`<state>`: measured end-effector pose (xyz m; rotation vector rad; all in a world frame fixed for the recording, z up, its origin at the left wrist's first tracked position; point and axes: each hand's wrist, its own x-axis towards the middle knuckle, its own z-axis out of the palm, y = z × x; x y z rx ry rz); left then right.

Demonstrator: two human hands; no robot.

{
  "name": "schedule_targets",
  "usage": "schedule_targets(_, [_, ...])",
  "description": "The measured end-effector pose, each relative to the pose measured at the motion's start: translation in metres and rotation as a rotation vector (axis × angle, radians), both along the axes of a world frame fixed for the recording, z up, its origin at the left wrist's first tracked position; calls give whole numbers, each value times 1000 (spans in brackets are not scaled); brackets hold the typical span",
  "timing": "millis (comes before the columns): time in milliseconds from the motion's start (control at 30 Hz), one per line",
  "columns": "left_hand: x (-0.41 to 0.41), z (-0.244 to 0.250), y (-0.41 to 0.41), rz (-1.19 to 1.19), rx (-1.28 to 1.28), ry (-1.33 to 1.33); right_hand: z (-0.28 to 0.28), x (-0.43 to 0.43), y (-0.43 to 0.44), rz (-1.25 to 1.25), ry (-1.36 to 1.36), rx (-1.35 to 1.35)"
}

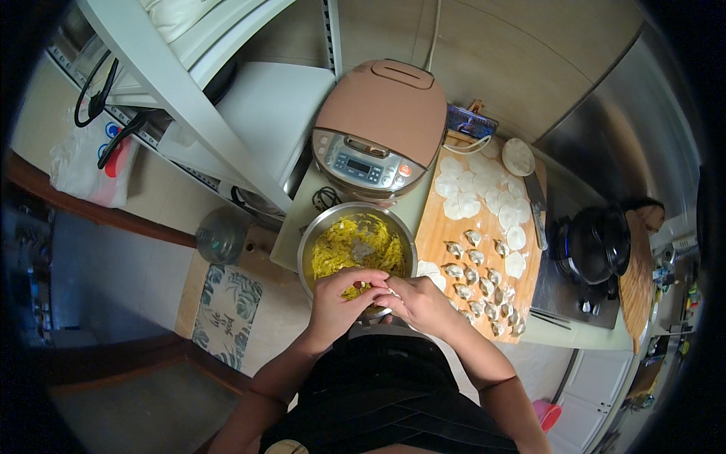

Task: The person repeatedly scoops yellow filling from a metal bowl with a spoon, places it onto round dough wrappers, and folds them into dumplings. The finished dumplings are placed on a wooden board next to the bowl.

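Note:
Both my hands meet above the near rim of a steel bowl point(303, 249) of yellow, shredded-looking filling point(334, 249). My left hand point(342, 303) and my right hand point(422, 303) pinch a small dumpling point(391, 293) between their fingertips; the fingers hide most of it. To the right lies a wooden board point(434, 232) with several folded dumplings point(486, 286) on its near half. Round dough wrappers point(468, 204) cover much of its far half, some overlapping. More wrappers point(430, 273) lie between the bowl and the board, beside my right hand.
A rice cooker point(380, 119) stands behind the bowl. On the board's right side are a knife point(536, 210) and a small bowl of white powder point(518, 157); a phone point(471, 122) stands at its far end. Further right, a black pan point(595, 244) sits on the stove. White shelving point(227, 147) rises at left.

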<state>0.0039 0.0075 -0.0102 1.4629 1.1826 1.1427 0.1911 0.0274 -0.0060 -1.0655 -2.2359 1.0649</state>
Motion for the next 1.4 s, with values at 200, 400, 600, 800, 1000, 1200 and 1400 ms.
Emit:
schedule_targets(200, [6,3,4,-178,62,-292,-5,-3,-11,-161,671,-586])
schedule_targets(400, [29,9,8,-268,322,-125,-10,-16,-26,-290,657,-433])
schedule_targets(600, [24,21,11,-218,534,152,-11,-20,-24,-277,687,-175])
schedule_targets(800, [22,33,8,-168,600,222,1,-20,-21,-243,610,-28])
schedule_targets(1000, [18,34,7,-168,630,316,-1,-19,-19,-197,621,67])
schedule_targets(1200, [19,24,8,-162,687,266,-8,-19,-17,-160,651,105])
schedule_targets(1400, [20,20,10,-167,605,144,3,-18,-17,-142,567,33])
